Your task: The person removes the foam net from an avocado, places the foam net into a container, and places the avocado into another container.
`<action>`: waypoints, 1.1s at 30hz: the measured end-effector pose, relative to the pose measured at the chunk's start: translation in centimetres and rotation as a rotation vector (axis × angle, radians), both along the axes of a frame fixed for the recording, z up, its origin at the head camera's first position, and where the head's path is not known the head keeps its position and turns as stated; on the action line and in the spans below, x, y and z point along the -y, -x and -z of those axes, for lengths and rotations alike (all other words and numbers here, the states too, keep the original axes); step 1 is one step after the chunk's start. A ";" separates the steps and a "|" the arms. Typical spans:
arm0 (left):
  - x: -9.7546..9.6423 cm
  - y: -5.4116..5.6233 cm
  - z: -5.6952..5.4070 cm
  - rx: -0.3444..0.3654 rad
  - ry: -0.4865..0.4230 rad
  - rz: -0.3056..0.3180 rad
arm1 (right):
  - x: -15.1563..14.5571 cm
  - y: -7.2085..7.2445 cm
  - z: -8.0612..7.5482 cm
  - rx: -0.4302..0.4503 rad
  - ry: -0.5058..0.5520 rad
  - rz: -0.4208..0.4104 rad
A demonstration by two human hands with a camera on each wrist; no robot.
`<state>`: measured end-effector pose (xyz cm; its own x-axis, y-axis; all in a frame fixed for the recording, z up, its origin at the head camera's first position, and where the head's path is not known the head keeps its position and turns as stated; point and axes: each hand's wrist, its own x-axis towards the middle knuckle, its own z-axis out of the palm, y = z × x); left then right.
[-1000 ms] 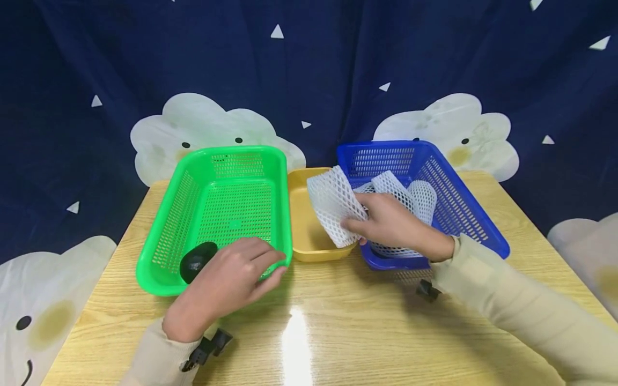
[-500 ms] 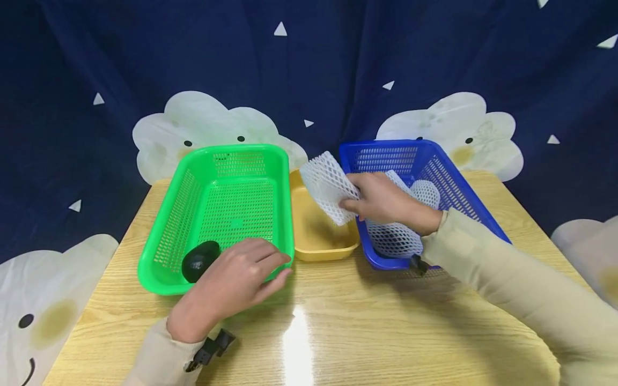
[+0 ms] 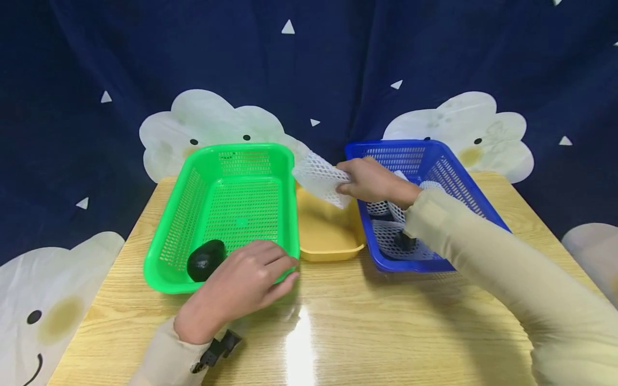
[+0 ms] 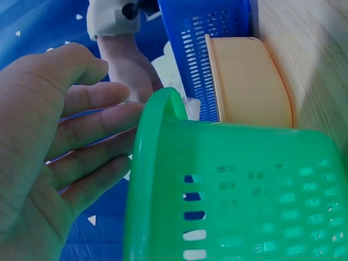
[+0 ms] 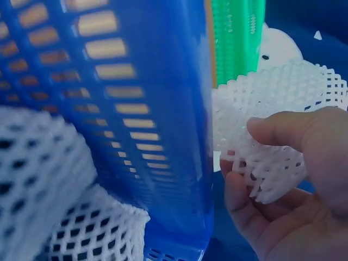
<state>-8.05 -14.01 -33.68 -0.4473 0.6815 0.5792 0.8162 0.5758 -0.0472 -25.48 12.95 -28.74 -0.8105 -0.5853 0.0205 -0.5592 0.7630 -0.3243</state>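
My right hand (image 3: 374,180) pinches a white foam net sleeve (image 3: 321,179) between thumb and fingers, over the back of the yellow bin (image 3: 330,252). In the right wrist view the foam sleeve (image 5: 272,98) looks flattened, with the thumb across it. My left hand (image 3: 243,281) lies over the front right corner of the green basket (image 3: 169,214); the left wrist view has its loosely bent fingertips right at the green rim (image 4: 144,147). A dark, glossy avocado (image 3: 205,261) rests in the green basket's front left corner, partly hidden by the left hand.
Right of the yellow bin stands a blue basket (image 3: 470,195) with several net-wrapped items (image 3: 393,236), partly covered by the right forearm. All three containers stand side by side on a wooden table (image 3: 376,327). A dark blue curtain (image 3: 217,48) hangs behind.
My right hand has moved back and slightly left with the foam net sleeve, uncovering more of the blue basket's front. The left hand stays at the green basket's rim.
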 end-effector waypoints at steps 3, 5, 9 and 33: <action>0.0 0.0 0.1 0.002 0.006 -0.003 | 0.4 0.9 0.0 -0.019 -0.034 -0.016; -0.1 0.0 0.1 0.007 0.009 -0.004 | 0.7 1.4 0.0 -0.005 -0.060 -0.014; -0.2 0.1 0.2 0.016 0.016 -0.001 | 1.5 2.3 0.0 0.018 -0.126 0.006; -0.2 -0.2 0.1 0.052 0.049 -0.028 | 4.5 5.6 1.2 -0.072 -0.393 0.100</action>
